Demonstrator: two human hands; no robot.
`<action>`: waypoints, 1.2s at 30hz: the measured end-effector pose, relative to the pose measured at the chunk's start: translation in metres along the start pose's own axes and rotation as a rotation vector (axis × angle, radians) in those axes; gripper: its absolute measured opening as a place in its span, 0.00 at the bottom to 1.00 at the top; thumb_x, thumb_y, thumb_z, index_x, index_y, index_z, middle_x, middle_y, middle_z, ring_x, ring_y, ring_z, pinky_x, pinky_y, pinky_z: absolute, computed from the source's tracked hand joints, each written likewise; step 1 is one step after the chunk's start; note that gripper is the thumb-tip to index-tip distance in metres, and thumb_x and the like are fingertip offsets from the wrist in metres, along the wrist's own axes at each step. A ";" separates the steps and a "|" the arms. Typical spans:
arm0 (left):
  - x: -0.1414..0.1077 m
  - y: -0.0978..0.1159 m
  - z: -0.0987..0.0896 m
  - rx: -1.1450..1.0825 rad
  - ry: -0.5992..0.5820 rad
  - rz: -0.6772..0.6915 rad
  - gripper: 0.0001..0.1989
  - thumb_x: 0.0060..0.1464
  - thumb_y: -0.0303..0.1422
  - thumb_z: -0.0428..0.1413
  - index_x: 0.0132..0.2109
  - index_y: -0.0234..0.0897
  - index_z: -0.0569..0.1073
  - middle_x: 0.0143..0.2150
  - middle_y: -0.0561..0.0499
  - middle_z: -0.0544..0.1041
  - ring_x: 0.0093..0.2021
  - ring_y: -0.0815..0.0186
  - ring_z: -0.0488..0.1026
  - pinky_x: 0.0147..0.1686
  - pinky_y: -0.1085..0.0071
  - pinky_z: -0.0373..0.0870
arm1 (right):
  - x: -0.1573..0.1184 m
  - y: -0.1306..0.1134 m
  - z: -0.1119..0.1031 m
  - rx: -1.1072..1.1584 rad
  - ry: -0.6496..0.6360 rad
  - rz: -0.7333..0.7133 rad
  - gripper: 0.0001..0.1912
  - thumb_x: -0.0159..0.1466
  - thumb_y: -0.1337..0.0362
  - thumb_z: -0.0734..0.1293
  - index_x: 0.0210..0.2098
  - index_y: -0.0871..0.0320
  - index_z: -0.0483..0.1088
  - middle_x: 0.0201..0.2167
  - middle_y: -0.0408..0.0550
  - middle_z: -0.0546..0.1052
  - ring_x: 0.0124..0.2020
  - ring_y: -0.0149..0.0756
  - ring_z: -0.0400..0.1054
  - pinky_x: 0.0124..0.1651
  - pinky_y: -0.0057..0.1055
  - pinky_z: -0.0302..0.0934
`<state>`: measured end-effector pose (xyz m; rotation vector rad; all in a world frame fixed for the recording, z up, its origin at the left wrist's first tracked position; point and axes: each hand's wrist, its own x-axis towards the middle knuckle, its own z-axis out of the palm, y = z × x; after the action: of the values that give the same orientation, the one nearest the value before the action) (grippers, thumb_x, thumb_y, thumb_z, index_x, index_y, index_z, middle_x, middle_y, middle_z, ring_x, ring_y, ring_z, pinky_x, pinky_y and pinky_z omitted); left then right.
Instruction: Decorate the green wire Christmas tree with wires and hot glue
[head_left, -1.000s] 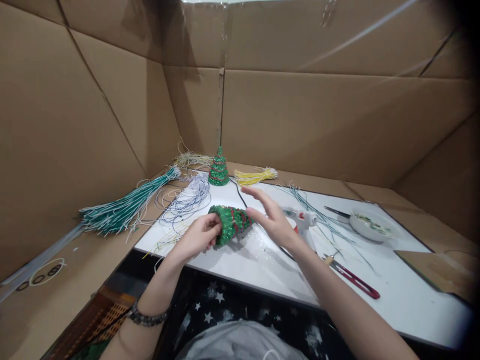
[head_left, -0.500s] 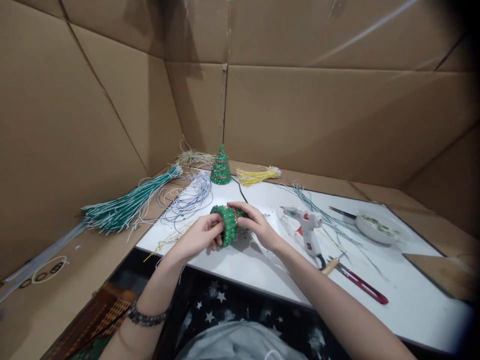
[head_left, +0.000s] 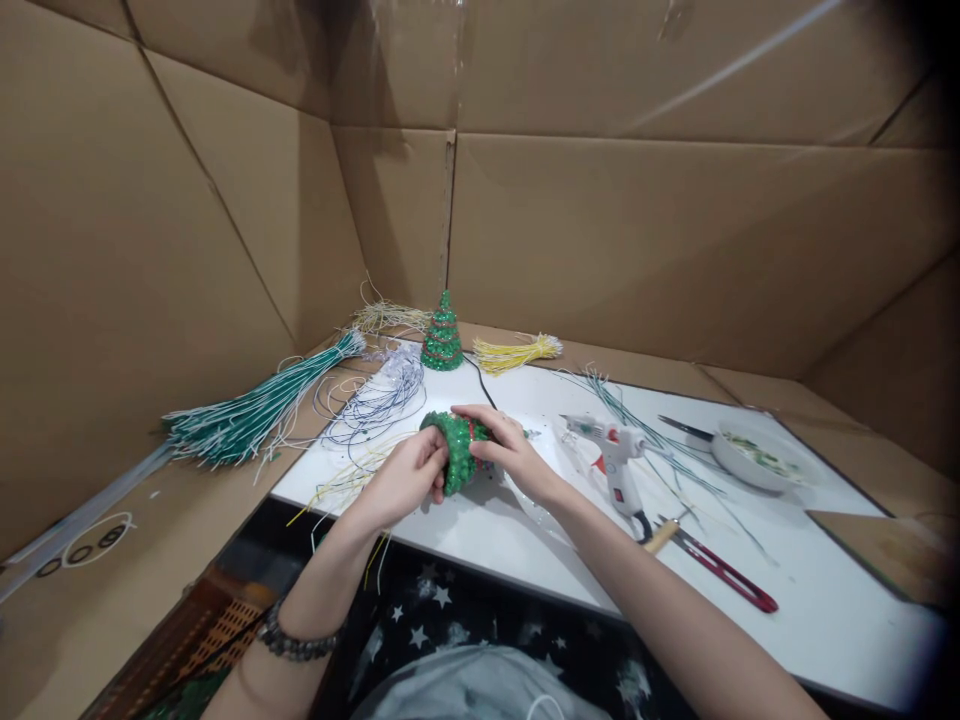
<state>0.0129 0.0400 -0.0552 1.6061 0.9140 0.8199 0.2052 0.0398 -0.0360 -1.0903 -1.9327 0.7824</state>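
Green beaded tree (head_left: 457,468): tipped on its side between my hands near the front of the counter (head_left: 540,560), wide end toward my left; whether it touches the surface I cannot tell.
Left hand (head_left: 409,472): closed in a narrow grip at the wide end, some fingertips hidden; pinching too hard there could bend the rim or pull beads loose.
Right hand (head_left: 517,452): curved over the red-banded side, thumb apart from the fingers, holding the tree – if it presses while the left pushes the other way, the body could twist or squash.
Red bands: partly under my right fingers; rubbing across them could shift a strand.
Yellow strands (head_left: 337,487): loose just beside my left wrist; an end could snag there and get dragged along.
Glue gun (head_left: 619,468): near my right forearm, its cord close by; a careless elbow could knock it, and if it is hot – I cannot tell – the nozzle could burn me.
Red-handled snips (head_left: 731,575): lying beside the wooden-handled tool (head_left: 661,537); reaching right without looking could mean a pricked finger.
Standing tree (head_left: 442,340): upright at the back, well apart from my hands; a tug on the nearby black cord (head_left: 480,382) could jostle it.
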 end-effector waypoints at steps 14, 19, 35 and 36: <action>-0.003 0.004 -0.007 0.083 -0.047 0.019 0.16 0.63 0.46 0.49 0.36 0.38 0.63 0.24 0.57 0.70 0.21 0.68 0.72 0.24 0.72 0.66 | -0.004 0.001 0.001 -0.094 -0.049 0.024 0.28 0.63 0.55 0.61 0.63 0.47 0.62 0.64 0.47 0.67 0.67 0.50 0.52 0.68 0.54 0.36; -0.005 0.006 -0.007 0.085 -0.072 0.023 0.17 0.63 0.47 0.48 0.37 0.38 0.63 0.25 0.56 0.71 0.22 0.67 0.74 0.25 0.72 0.66 | -0.006 0.002 -0.001 -0.107 -0.070 0.007 0.29 0.65 0.55 0.60 0.65 0.46 0.60 0.65 0.47 0.65 0.67 0.50 0.52 0.68 0.55 0.37; -0.005 0.008 -0.010 0.059 -0.083 0.032 0.16 0.62 0.47 0.50 0.36 0.38 0.64 0.24 0.56 0.70 0.22 0.69 0.73 0.26 0.73 0.67 | -0.009 -0.007 -0.008 -0.014 -0.143 0.020 0.28 0.67 0.54 0.61 0.66 0.42 0.58 0.65 0.43 0.64 0.66 0.46 0.55 0.68 0.49 0.46; -0.005 0.007 -0.010 0.051 -0.079 0.026 0.16 0.62 0.46 0.50 0.36 0.38 0.64 0.23 0.56 0.70 0.22 0.69 0.73 0.25 0.73 0.66 | -0.009 -0.007 -0.008 -0.013 -0.134 0.016 0.28 0.67 0.54 0.62 0.66 0.42 0.59 0.65 0.43 0.65 0.65 0.46 0.56 0.67 0.48 0.48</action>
<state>0.0027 0.0390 -0.0463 1.6864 0.8651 0.7509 0.2117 0.0299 -0.0293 -1.0870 -2.0454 0.8721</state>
